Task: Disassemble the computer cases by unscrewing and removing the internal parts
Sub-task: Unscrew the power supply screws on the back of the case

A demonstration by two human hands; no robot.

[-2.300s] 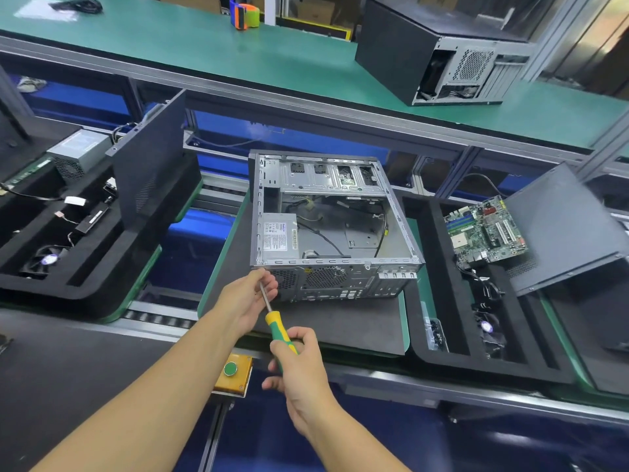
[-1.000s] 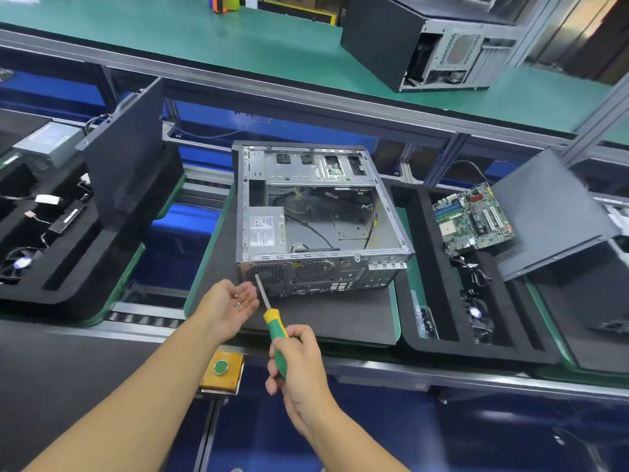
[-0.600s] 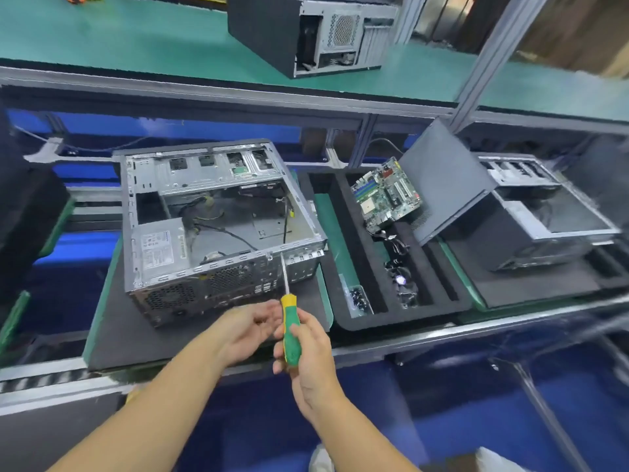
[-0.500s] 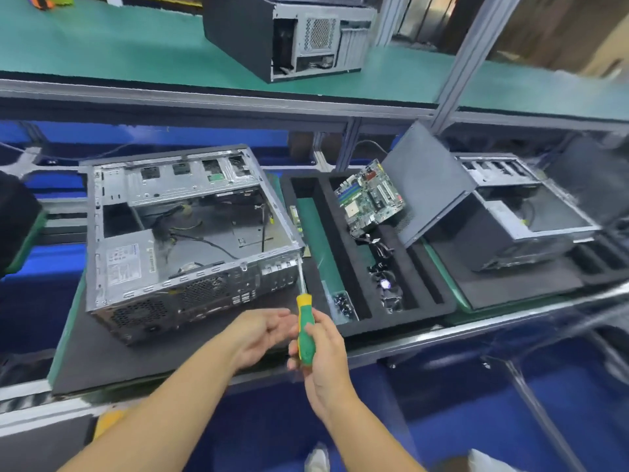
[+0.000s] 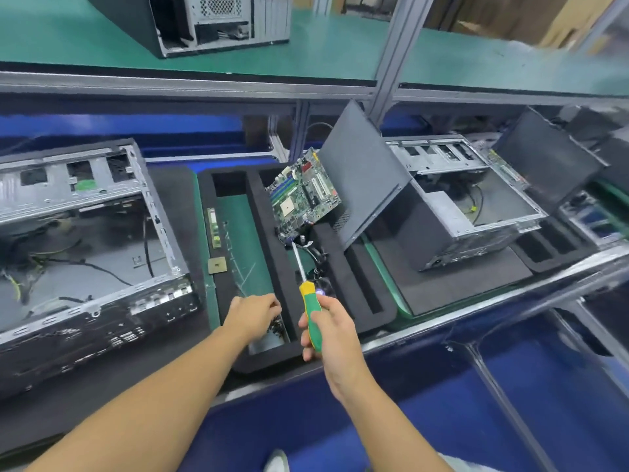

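Note:
An open grey computer case (image 5: 85,233) lies on its side at the left, with loose cables inside. To its right is a black foam tray (image 5: 269,253) holding a green motherboard (image 5: 303,195). My left hand (image 5: 252,315) hovers palm down over the tray's near compartment, fingers loosely bent above a small pile of screws (image 5: 277,327). Whatever is under the palm is hidden. My right hand (image 5: 326,332) grips the green and yellow screwdriver (image 5: 311,311), whose shaft points up and away over the tray.
A memory stick (image 5: 213,228) and a processor chip (image 5: 216,265) lie in the tray's left compartment. A dark side panel (image 5: 360,178) leans against a second open case (image 5: 469,206) at the right. Another case (image 5: 211,22) stands on the green upper shelf.
My view has swung right, away from the open case. My left hand has moved from the case's rear to the tray's screw compartment. My right hand still grips the screwdriver and has followed.

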